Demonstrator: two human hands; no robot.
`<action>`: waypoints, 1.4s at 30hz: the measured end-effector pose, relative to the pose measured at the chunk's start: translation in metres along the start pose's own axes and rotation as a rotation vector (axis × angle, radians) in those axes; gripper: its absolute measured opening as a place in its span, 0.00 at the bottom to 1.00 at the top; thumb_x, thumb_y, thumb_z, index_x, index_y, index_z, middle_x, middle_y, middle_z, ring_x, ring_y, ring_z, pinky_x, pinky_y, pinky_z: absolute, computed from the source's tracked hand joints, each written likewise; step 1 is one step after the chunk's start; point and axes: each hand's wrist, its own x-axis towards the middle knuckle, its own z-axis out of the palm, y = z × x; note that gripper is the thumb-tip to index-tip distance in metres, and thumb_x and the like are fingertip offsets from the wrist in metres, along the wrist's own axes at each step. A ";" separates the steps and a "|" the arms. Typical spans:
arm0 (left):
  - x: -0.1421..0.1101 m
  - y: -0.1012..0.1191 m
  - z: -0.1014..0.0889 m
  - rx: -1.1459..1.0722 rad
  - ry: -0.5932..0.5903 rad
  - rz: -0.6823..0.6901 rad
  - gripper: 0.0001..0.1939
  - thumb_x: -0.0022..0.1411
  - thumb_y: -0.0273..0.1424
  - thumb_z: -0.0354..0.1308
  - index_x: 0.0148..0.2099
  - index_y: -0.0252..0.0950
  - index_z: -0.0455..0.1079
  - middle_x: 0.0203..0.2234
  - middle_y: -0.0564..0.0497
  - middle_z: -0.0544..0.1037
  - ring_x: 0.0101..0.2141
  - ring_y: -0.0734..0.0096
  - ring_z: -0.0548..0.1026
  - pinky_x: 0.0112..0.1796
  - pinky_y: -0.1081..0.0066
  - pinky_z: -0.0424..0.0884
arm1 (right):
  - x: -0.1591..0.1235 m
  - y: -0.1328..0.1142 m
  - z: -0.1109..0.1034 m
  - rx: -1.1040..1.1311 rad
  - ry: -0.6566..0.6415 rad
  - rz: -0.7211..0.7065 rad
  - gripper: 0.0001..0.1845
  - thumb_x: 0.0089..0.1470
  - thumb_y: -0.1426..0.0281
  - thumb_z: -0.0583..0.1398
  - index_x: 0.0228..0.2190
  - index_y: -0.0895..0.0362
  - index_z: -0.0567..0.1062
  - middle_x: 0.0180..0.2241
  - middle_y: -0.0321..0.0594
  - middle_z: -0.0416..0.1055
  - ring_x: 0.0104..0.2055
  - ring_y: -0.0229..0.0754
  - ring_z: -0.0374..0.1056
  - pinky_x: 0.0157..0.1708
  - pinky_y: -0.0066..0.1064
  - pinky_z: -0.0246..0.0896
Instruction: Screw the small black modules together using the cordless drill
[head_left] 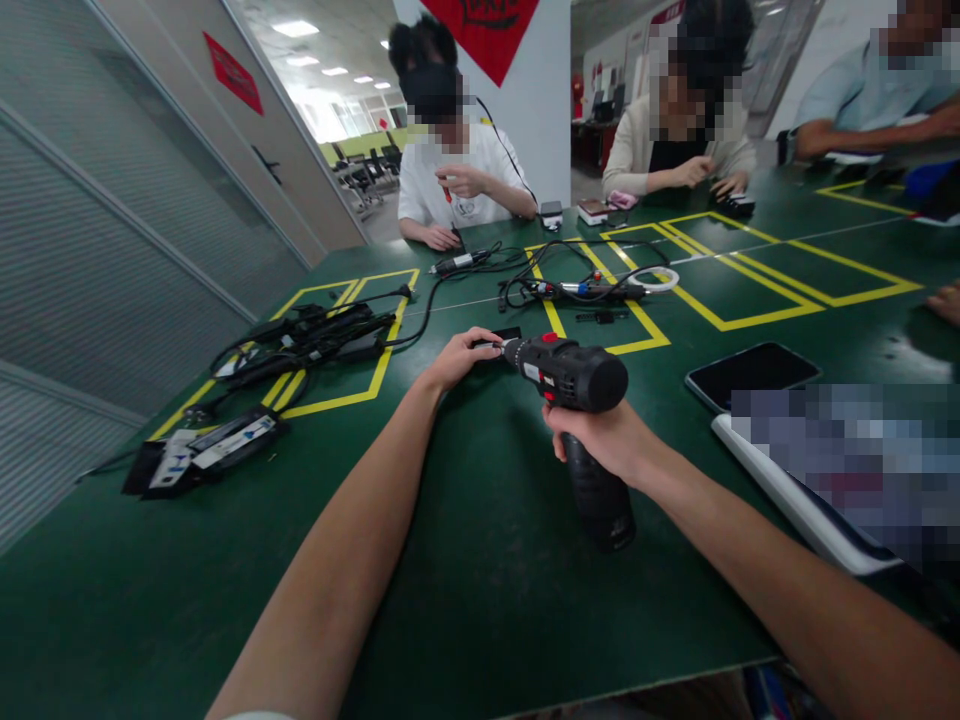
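Note:
My right hand (592,432) is wrapped round the handle of a black cordless drill (574,375) with red buttons. The drill points forward and to the left, its battery base hanging toward me. At its chuck, my left hand (466,358) is closed, thumb and fingers gripping a small dark flat piece (510,333). The drill's tip meets this piece or sits just in front of it; I cannot tell which. A light, metal-like strip shows at my left fingertips. The fingers and the chuck hide much of the piece.
Tangled black cables and adapters (315,335) lie on the left. Further off are pen-like tools with cords (577,290) and a white ring (660,279). On the right rest a phone (754,372) and a white-edged device (795,500). Several people sit around the green table (480,560).

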 end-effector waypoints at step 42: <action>-0.002 0.005 0.000 0.109 -0.027 -0.018 0.22 0.46 0.40 0.66 0.44 0.38 0.74 0.41 0.49 0.76 0.43 0.62 0.72 0.49 0.63 0.65 | -0.001 -0.003 0.001 0.061 0.004 0.010 0.04 0.43 0.73 0.61 0.25 0.56 0.68 0.17 0.33 0.66 0.19 0.38 0.65 0.22 0.30 0.58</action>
